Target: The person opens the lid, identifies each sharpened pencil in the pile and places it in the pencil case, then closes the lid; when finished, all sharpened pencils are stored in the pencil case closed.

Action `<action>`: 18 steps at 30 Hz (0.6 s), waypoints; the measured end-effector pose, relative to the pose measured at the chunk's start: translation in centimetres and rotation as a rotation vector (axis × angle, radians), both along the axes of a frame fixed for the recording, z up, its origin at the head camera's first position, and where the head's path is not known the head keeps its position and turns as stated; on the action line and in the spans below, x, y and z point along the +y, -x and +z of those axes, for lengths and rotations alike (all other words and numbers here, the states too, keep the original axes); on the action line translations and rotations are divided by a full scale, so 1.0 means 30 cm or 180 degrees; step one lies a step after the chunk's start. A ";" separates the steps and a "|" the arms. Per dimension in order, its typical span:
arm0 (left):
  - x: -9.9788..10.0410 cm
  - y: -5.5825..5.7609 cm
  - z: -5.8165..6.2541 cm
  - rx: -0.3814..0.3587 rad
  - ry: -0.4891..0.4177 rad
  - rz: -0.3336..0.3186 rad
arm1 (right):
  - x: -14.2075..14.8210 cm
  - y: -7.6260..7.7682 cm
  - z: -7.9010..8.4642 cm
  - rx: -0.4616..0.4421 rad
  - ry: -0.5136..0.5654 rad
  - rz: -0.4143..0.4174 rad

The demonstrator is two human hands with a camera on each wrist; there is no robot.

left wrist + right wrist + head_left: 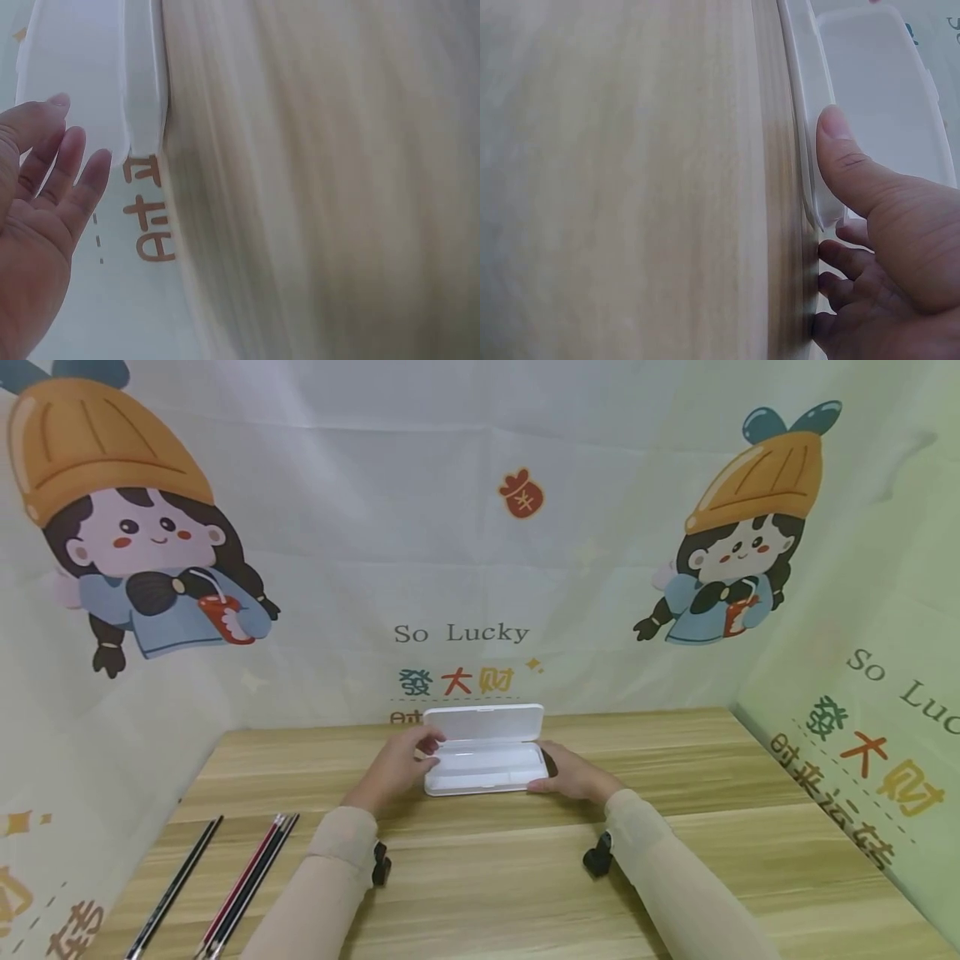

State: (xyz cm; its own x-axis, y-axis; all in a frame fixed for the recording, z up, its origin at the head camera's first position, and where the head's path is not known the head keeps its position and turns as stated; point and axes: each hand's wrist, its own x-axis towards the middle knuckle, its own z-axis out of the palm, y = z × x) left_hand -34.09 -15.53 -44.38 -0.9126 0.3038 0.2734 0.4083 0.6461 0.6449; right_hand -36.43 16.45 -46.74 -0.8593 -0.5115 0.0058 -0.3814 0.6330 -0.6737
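White plastic under both hands: holding a pencil case (487, 758) toward the back of the wooden table (525, 877), roughly midway across, with the base (472, 782) lying flat and the lid (483, 723) standing up on the far side, probably for leaving the inside facing the wearer. Gripping the right end with the right hand (577, 774), laying the thumb (847, 161) against the near wall and curling the fingers around behind the end, closing only as far as the case's own thickness, likely for stopping the base from sliding. Holding the left hand (393, 768) at the opposite end, parting thumb from fingers and curving them loosely beside the lid's edge, about half spread and apparently gripping nothing; not showing clearly any touch there, but perhaps hovering so close for steadying the lid. Noticing dark pencils (176, 887) and, near them, a second bunch of red and dark pencils (252, 890) lying at the near left of the table, well apart from the case and slanting much the same way, perhaps for leaving elbow room. Wearing light sleeves (337, 843), and facing a printed cloth (345, 527) hanging behind the table.
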 end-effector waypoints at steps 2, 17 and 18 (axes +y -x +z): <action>-0.012 -0.004 0.004 -0.0007 -0.0013 0.0030 | 0.000 -0.001 0.000 -0.0006 0.0004 -0.0004; -0.153 -0.059 0.027 0.0122 -0.0248 0.0232 | -0.001 -0.013 0.012 -0.0018 0.0071 0.0030; -0.166 -0.066 0.027 0.0125 -0.0251 0.0255 | -0.001 -0.014 0.012 -0.0014 0.0085 0.0036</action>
